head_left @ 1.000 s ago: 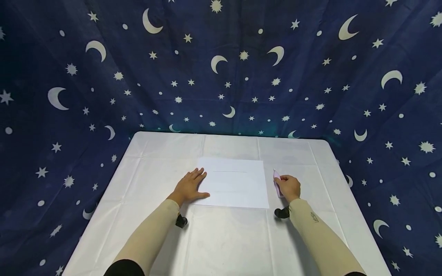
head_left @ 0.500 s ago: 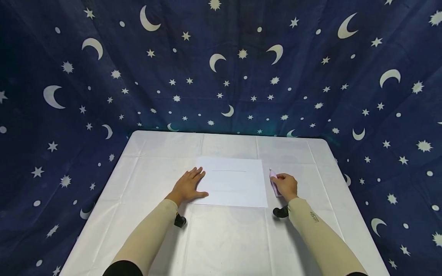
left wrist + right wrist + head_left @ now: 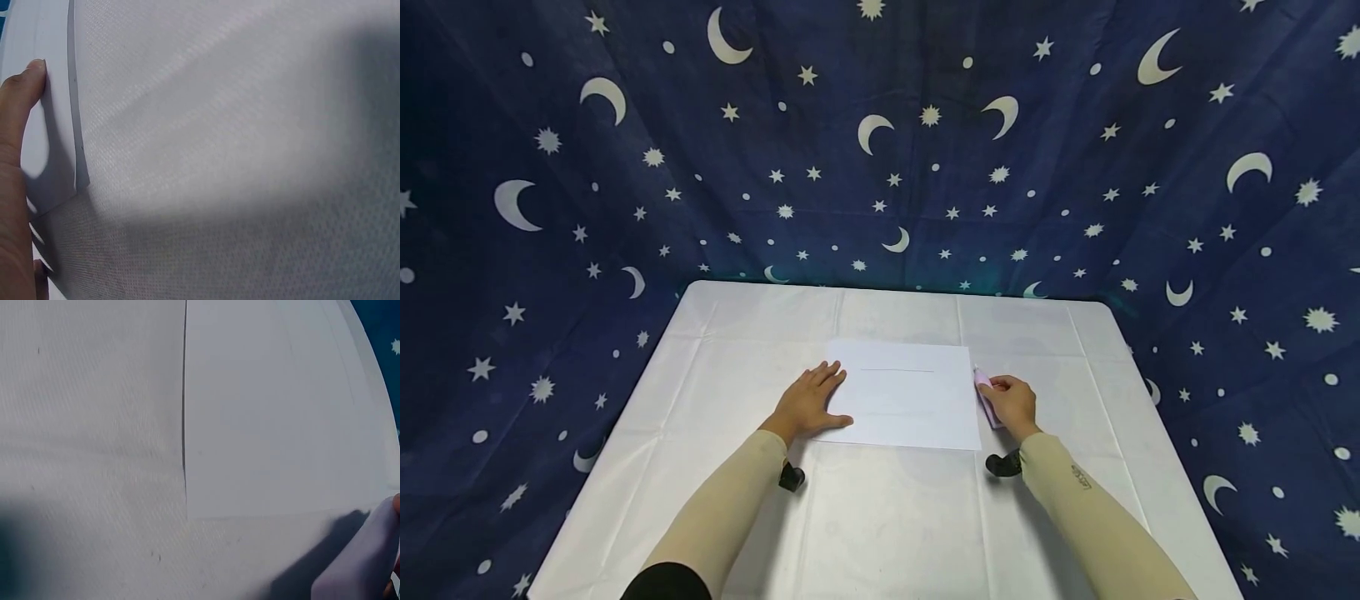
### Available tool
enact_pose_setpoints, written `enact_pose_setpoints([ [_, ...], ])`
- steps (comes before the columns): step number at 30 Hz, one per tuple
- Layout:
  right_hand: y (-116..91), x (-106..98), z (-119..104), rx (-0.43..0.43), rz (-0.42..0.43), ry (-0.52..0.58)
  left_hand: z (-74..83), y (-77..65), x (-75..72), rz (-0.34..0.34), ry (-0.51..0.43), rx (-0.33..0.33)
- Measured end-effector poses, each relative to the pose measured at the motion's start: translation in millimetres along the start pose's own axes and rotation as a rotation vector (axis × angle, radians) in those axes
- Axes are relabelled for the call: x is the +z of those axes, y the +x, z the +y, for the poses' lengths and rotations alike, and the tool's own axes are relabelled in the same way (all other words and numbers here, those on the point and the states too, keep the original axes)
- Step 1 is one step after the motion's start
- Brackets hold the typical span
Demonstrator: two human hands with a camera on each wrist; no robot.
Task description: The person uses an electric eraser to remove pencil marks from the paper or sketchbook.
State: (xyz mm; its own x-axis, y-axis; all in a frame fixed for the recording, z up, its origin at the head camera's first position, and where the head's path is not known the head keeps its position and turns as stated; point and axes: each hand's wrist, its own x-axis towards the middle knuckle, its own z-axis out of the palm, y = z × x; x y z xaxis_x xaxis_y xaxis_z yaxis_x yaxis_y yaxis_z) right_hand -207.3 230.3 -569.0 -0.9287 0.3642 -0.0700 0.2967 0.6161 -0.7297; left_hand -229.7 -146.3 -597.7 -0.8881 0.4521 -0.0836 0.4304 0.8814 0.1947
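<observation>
A white sheet of paper point(image 3: 910, 408) lies on the table, with a thin straight line across its upper part. My left hand point(image 3: 808, 402) rests spread on the sheet's left edge; in the left wrist view its thumb point(image 3: 22, 94) lies over the paper. Just off the right edge, my right hand point(image 3: 1015, 404) pinches a pale purple, flat-bodied tool with a narrow pointed tip point(image 3: 985, 396); cannot tell its exact kind. In the right wrist view the tool's broad end point(image 3: 359, 562) shows at lower right beside the sheet's corner, and most of that hand is out of frame.
A white cloth with fold creases covers the table point(image 3: 887, 525). Behind it and along both sides hangs a dark blue curtain point(image 3: 820, 150) with moons and stars. A black wrist camera point(image 3: 1002, 465) sits by the right wrist, another black camera point(image 3: 792, 477) by the left.
My right hand has moved left with the purple tool, bringing its tip up to the paper's right edge. The left hand and the sheet have stayed in place.
</observation>
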Motion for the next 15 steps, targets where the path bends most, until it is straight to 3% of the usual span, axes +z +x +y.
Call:
enact_pose_setpoints([
  [15,-14,2,-7,-0.059,-0.034,0.039,3.7,-0.9,-7.0,-0.019,0.014,0.005],
])
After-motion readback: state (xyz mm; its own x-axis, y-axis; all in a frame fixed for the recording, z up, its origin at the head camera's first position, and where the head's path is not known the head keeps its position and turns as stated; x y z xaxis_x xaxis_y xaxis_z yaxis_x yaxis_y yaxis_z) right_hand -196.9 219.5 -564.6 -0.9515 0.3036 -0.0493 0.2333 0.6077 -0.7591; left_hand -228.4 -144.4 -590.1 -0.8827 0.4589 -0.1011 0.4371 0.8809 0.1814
